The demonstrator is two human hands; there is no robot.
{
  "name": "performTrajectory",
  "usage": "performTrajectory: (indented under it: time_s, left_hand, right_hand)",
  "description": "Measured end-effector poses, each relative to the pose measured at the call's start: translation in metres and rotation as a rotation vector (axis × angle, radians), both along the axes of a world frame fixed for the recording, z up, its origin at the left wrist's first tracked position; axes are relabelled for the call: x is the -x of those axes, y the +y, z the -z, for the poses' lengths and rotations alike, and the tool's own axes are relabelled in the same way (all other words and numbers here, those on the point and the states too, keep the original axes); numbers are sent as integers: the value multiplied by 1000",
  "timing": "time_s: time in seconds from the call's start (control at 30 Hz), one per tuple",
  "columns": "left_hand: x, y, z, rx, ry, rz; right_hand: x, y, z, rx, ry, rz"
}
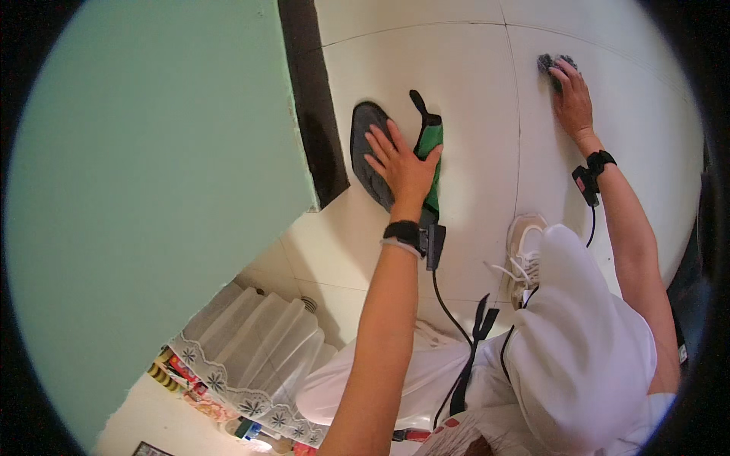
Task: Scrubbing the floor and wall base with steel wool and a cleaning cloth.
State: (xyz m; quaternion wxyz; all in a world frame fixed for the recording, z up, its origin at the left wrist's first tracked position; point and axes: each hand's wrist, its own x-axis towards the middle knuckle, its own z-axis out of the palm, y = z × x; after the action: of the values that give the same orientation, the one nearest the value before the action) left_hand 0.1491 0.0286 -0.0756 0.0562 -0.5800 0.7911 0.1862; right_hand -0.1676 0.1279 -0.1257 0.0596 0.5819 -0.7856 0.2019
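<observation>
My left hand (408, 168) lies over a dark grey fabric article (365, 137) on the floor, its fingers spread. The thumb rests on the article's green side (432, 142), which ends in a black strap. I cannot tell exactly what the article is. Farther out to the right, my right hand (575, 108) has its fingers curled on a dark, mottled, fuzzy bundle (546, 62) at floor level. The fingers partly cover this bundle, and its kind is unclear. Both wrists wear black straps with small cabled devices.
A pale green wall (159, 142) with a dark baseboard (319, 131) stands at left, ending in a corner. Below it hangs a white lace-edged curtain (268, 342) near several colourful items. My laced shoe (524, 256) is on the tiled floor (473, 228).
</observation>
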Motion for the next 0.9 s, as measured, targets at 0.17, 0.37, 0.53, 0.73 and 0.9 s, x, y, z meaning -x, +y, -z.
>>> performTrajectory:
  time_s: [0.17,0.37,0.53,0.73,0.9]
  left_hand:
    - [-52,52,7,44,-34,-259]
    - [-143,135,13,98,-144,-484]
    - [-198,188,9,67,-116,-763]
    - [-200,193,11,87,-156,-796]
    - [-205,196,12,103,-150,-777]
  right_hand:
    - [-2,-4,-3,-57,-37,-10]
    - [-20,-23,-29,49,-114,-58]
    - [-112,-72,-66,84,-349,-320]
    - [-226,-116,-30,-118,-239,-617]
    - [-303,-103,-20,-110,-242,-1052]
